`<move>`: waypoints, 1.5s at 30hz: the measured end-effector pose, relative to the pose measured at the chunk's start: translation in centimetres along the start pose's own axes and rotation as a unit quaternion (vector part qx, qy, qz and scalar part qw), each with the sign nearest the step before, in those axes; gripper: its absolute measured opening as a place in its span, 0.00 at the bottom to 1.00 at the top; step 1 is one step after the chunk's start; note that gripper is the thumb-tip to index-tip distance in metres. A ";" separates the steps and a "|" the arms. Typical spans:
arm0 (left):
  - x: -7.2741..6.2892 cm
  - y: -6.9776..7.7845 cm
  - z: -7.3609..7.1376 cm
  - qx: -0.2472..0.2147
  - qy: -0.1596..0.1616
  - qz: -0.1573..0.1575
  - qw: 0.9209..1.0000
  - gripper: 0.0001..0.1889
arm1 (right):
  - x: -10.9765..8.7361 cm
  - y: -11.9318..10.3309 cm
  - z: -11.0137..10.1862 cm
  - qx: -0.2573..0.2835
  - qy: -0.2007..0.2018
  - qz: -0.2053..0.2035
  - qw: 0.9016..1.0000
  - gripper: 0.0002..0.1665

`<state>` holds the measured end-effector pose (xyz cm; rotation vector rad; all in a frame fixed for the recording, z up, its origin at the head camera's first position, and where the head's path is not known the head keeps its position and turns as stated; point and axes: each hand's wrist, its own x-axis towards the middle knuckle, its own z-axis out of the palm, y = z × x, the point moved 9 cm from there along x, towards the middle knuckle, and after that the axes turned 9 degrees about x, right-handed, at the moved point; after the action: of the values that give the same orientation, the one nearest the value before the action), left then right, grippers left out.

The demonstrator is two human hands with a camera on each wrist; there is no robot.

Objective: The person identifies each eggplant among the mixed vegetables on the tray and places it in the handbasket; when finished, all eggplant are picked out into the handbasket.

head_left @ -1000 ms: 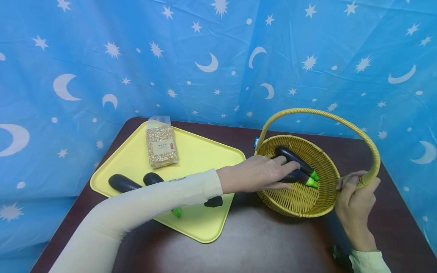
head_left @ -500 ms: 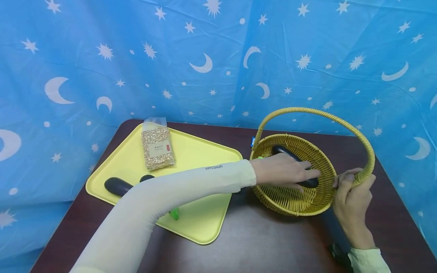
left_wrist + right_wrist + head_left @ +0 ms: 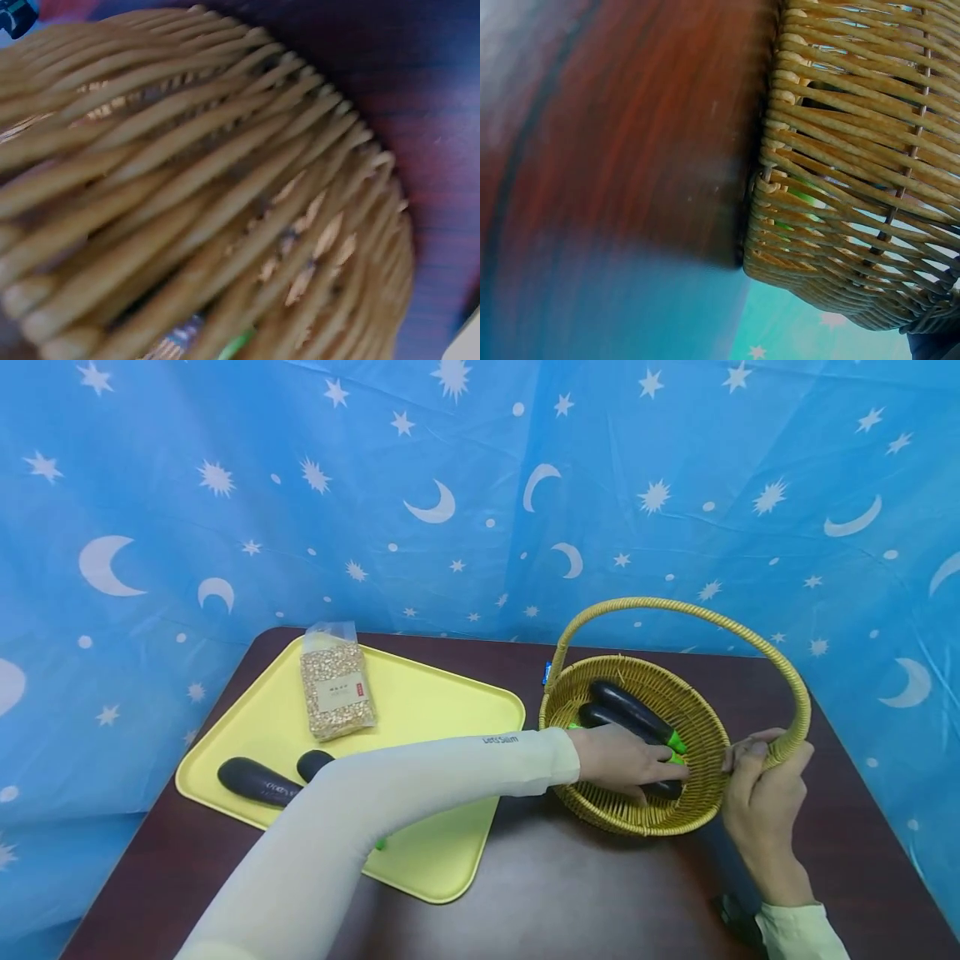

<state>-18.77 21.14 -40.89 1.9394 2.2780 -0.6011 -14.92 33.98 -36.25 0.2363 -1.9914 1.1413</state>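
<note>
Three eggplants (image 3: 633, 714) in the basket (image 3: 701, 806), two on the tray (image 3: 435, 702).

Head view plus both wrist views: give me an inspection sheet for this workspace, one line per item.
Surface: dark brown table, partly covered by a yellow tray.
Job's things: wicker basket holds three dark eggplants; two more eggplants lie on the tray.
Clutter: sealed grain packet on the tray.
Hands: left hand inside the basket on the nearest eggplant; right hand grips the basket handle.
Cables: nothing seen.
Surroundings: blue moon-and-star cloth behind.
</note>
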 end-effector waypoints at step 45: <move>-19.6 -4.2 -8.2 -0.149 0.388 -0.092 0.905 0.07 | -0.1 -0.6 0.3 -0.003 -0.006 0.003 1.000 0.18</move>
<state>-17.64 5.33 -26.14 2.0374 2.7608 0.6213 -14.72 33.40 -36.02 0.2359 -2.0065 1.1406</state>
